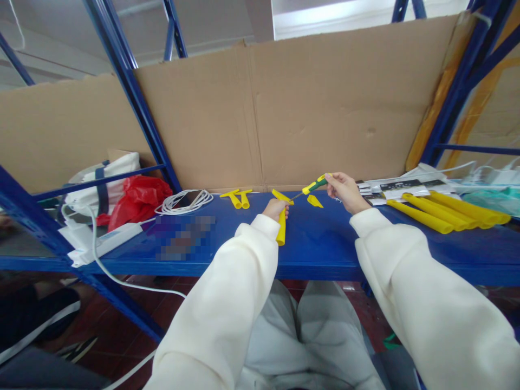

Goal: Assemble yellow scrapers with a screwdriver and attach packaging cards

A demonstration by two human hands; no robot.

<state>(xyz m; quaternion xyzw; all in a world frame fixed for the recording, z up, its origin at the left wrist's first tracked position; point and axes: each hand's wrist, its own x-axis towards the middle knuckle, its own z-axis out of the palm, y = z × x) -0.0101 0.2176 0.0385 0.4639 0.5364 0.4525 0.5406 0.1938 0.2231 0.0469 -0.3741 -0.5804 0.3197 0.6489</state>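
The head view looks forward and down from above the lap, across the blue shelf [325, 238] at arm's length.

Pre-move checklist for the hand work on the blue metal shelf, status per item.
1. Left hand grips the yellow tubular piece: ok.
2. Right hand holds the green-and-yellow-handled screwdriver: ok.
3. Screwdriver tip seated: cannot tell, too small at the left hand.
4. Left hand well away from tip: not ok, right beside it.
5. Coiled white cable away from both hands: ok.
6. Area beside the held piece free of loose parts: not ok, small flat yellow piece there.
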